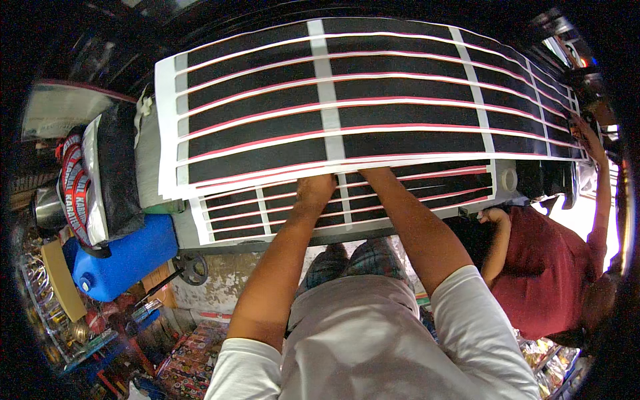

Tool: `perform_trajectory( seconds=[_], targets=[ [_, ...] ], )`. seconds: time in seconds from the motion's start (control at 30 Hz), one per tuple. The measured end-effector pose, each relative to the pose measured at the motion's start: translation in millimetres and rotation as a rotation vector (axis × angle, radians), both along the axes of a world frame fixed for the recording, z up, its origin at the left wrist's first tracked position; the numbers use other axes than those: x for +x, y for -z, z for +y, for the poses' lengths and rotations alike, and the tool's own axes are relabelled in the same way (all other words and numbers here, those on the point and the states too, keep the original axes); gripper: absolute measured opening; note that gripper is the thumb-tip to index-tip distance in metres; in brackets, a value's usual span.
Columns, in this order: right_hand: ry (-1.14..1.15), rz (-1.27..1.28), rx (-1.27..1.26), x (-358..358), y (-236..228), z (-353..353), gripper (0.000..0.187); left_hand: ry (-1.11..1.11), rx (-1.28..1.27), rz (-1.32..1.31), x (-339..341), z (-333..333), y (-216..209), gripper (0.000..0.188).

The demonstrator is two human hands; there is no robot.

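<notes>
A large printed top sheet [407, 112], black panels ruled off by white and red lines and grey bands, lies across the worktop [151, 153], its near edge overhanging a similar lower sheet [233, 231]. The person's left hand [317, 187] and right hand [375, 175] reach in at that edge near the middle, close together; the fingers are hidden beneath the top sheet, so I cannot tell how far open either grip is or whether it has hold of anything. The plainest writing is on the bag [75, 187] at the left: bold capitals in curved rows, with red and white colouring. Below it lies a blue container [140, 253]. Small colourful packets [197, 350] at the lower left bear print too small to read. At the right, a co-worker in a dark red shirt [547, 267] has one raised hand [587, 133] by the top sheet's far right end; a pale tape roll [508, 179] sits just beside the lower sheet.
</notes>
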State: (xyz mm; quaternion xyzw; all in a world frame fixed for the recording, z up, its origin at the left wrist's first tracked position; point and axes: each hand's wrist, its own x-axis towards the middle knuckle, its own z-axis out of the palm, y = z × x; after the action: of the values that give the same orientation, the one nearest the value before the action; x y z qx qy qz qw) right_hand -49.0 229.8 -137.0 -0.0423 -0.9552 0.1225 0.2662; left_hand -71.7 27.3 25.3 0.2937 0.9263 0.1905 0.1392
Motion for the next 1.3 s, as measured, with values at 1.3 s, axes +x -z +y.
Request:
perform_trajectory(
  seconds=[1.3],
  targets=[
    [0.144,-0.026,-0.267,21.5,-111.6,-21.6,0.063,0.054,-0.021,0.102,-29.1,-26.9,-24.5,0.052]
  ],
)
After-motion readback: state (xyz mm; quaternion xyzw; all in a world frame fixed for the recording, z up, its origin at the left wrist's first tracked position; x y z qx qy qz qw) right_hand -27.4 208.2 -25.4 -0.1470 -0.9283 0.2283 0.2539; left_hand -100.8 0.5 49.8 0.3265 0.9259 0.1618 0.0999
